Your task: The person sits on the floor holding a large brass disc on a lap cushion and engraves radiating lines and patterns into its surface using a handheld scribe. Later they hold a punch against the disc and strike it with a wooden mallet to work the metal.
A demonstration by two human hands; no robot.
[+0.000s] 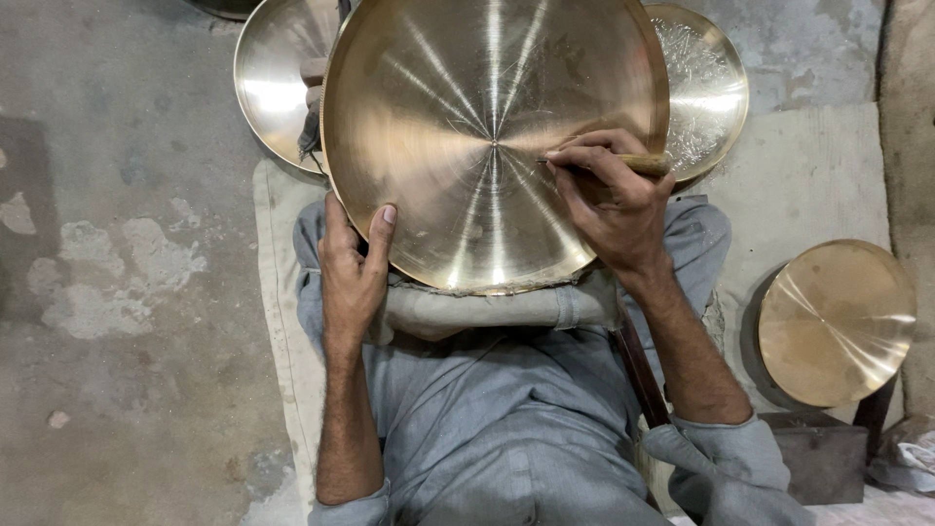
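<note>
So the big brass plate point(458, 127) sits propped on the person's lap, tilted up toward the camera, its lower rim resting against the bunched grey cloth over the knees. It's shiny, with radial streaks running out from a tiny centre dot.

The right hand point(614, 200) is curled shut around a thin wooden-handled tool point(648, 164), fingers folded over it, with the working end pressed to the plate just right of the centre. The tip itself is hidden under the fingers, so I can't tell its shape. The left hand point(353, 268) grips the plate's lower left rim, thumb lying on the face and the other fingers tucked behind, out of sight.

Behind the big plate, two more brass plates lie on the floor point(117, 244): a plain one point(273, 83) at upper left, mostly covered, and one with engraved patterning point(706, 93) at upper right, also half hidden. A bit of something dark pokes out between the left plate and the big one; can't make out what it is.

Off to the right, near the cloth mat point(808, 185) edge, a smaller brass disc point(838, 321) leans over a dark block point(818, 453). Bottom right corner has crumpled pale stuff, cut off by the frame.
</note>
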